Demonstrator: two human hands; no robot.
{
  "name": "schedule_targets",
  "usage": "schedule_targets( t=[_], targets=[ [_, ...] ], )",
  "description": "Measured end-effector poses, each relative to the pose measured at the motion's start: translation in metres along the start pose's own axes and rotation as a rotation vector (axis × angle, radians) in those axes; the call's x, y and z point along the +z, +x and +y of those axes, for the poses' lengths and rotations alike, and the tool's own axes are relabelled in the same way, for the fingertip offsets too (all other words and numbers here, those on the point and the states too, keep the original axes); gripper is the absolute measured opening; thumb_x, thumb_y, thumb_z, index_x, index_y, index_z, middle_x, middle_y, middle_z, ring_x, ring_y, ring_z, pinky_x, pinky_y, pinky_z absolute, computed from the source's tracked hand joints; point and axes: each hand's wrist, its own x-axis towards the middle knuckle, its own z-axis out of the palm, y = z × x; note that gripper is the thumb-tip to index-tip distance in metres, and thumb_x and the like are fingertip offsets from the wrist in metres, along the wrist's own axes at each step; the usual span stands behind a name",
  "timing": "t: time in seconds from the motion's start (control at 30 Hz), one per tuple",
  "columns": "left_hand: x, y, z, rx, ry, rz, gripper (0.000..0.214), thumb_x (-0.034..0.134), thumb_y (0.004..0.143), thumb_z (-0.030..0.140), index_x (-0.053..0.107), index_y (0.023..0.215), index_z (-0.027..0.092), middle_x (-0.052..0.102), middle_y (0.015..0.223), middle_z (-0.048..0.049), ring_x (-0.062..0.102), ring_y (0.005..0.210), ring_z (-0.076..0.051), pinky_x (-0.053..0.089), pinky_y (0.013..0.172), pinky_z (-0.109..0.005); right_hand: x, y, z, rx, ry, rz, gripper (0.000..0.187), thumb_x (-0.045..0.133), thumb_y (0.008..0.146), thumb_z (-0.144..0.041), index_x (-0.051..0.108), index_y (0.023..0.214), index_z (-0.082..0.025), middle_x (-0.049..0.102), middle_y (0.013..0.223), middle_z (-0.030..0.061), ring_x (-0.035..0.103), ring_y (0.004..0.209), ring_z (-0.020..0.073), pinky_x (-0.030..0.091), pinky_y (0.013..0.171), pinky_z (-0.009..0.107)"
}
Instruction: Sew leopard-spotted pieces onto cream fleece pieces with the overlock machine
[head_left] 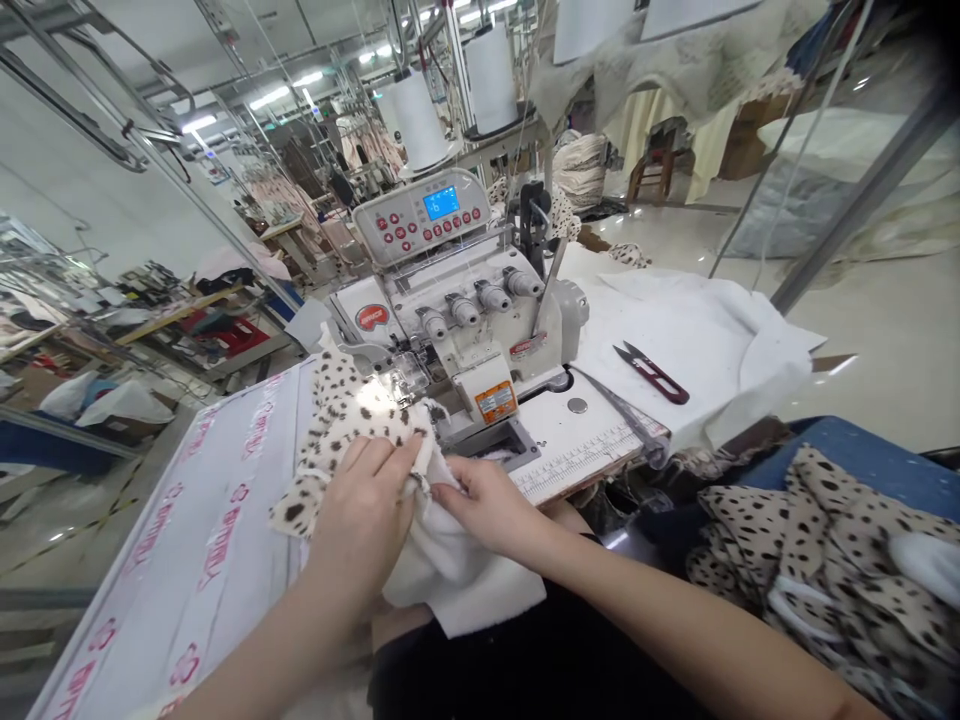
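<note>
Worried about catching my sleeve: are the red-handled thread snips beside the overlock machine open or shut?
Open: the thread snips show two blades spread in a V, lying on white fabric.

Overlock machine (457, 320) blocks ahead, thread snips (651, 372) right

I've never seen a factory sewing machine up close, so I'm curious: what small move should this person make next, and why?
Probably the right hand should even the edge of the white fabric against the spotted fabric under the left hand. The layers look bunched and uneven there, and the spotted fabric already reaches the overlock machine's presser foot.
</note>
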Motion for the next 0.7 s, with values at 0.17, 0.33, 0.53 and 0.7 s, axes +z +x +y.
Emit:
schedule_targets(
  t=[0.17, 0.33, 0.53, 0.7],
  targets=[
    [-0.001, 0.002, -0.001, 0.062, -0.041, 0.009, 0.028, 0.046, 0.076, 0.002, 0.06, 0.101, 0.005, 0.048, 0.075, -0.0072, 0.041, 0.075, -0.019, 0.042, 0.064, -0.031, 0.001, 0.001, 0.0, 0.002, 0.0, -0.001, 0.013, 0.045, 0.081, -0.022, 0.056, 0.076, -0.017, 0.06, 0.072, -0.0001, 0.052, 0.069, 0.0142, 0.035, 0.062, 0.022],
    [0.004, 0.002, 0.005, 0.003, -0.115, 0.042, 0.029, 0.041, 0.076, 0.001, 0.059, 0.098, 0.007, 0.05, 0.098, -0.0116, 0.044, 0.094, -0.021, 0.043, 0.08, -0.036, -0.009, -0.003, -0.007, 0.006, -0.043, -0.036, 0.013, 0.045, 0.081, -0.023, 0.054, 0.074, -0.017, 0.056, 0.068, -0.0011, 0.051, 0.066, 0.0135, 0.034, 0.059, 0.021],
    [0.009, -0.001, 0.006, -0.055, -0.178, 0.049, 0.033, 0.04, 0.074, 0.002, 0.057, 0.101, 0.01, 0.05, 0.098, -0.0104, 0.046, 0.093, -0.021, 0.045, 0.08, -0.036, -0.016, -0.012, -0.01, 0.03, -0.156, -0.059, 0.023, 0.043, 0.085, -0.027, 0.047, 0.065, -0.016, 0.048, 0.059, -0.0023, 0.046, 0.059, 0.0119, 0.03, 0.055, 0.021],
    [0.009, 0.004, -0.004, -0.039, -0.208, 0.009, 0.034, 0.04, 0.072, 0.003, 0.057, 0.1, 0.011, 0.049, 0.095, -0.0096, 0.047, 0.091, -0.02, 0.046, 0.077, -0.034, -0.013, -0.006, -0.008, 0.026, -0.146, -0.044, 0.023, 0.043, 0.086, -0.027, 0.05, 0.067, -0.016, 0.051, 0.061, -0.002, 0.046, 0.059, 0.0117, 0.031, 0.055, 0.021]
  ],
)
